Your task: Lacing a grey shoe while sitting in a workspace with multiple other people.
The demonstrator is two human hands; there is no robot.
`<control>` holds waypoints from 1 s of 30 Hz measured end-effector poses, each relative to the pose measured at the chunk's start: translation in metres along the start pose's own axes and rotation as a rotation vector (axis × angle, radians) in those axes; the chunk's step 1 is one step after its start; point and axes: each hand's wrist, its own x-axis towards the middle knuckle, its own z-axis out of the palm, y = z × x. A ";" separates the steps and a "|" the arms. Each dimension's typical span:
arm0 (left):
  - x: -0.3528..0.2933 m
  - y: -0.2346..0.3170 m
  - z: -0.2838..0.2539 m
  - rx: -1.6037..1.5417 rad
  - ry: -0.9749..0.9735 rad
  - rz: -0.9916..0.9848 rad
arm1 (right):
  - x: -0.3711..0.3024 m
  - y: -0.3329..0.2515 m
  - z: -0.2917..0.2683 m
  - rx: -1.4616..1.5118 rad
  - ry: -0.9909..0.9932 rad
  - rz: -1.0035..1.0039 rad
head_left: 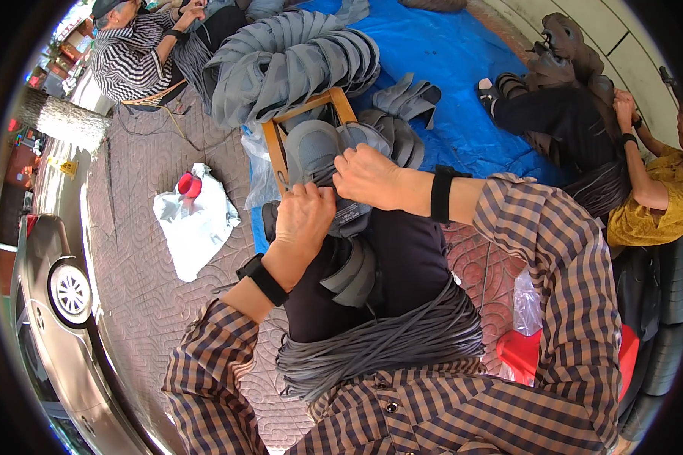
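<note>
A grey shoe upper (313,145) lies in front of me with its rounded toe pointing away and its dark, labelled tongue (350,214) toward my knees. My left hand (303,218) is closed at the upper's near left edge. Over the lacing area, my right hand (368,178) pinches at the same upper; any lace between the fingers is too thin to make out. Beneath it stands a wooden frame (276,155). A bundle of dark grey shoelaces (379,341) drapes across my lap, with more grey upper pieces (353,277) between my thighs.
Beyond the frame, a long stack of grey uppers (296,68) rests by a blue tarp (470,53). A white plastic bag (193,227) with a red item lies left on the paving. Co-workers sit at far left and right. A parked car (68,334) stands left.
</note>
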 end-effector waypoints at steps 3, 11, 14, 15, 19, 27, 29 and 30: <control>0.010 0.002 0.001 0.074 -0.076 -0.064 | -0.003 0.016 -0.002 0.042 0.132 -0.133; -0.028 -0.022 -0.013 -0.693 0.518 -0.136 | -0.096 -0.096 -0.074 0.858 0.301 -0.426; -0.060 0.021 -0.055 -1.049 0.417 -0.131 | -0.094 -0.061 -0.063 1.026 0.310 0.109; -0.066 0.031 -0.069 -1.069 0.398 -0.084 | -0.088 -0.056 -0.067 0.992 0.315 0.355; -0.060 0.039 -0.084 -1.262 0.360 -0.079 | -0.069 -0.073 -0.044 1.014 0.532 0.086; 0.006 -0.018 0.002 -0.368 0.387 -0.275 | -0.078 -0.055 -0.048 1.633 0.191 0.491; 0.004 -0.025 0.008 -0.561 0.382 -0.307 | -0.103 -0.027 -0.031 1.898 0.173 0.631; 0.004 -0.028 0.012 -0.652 0.387 -0.292 | -0.121 -0.007 -0.033 1.849 0.142 0.839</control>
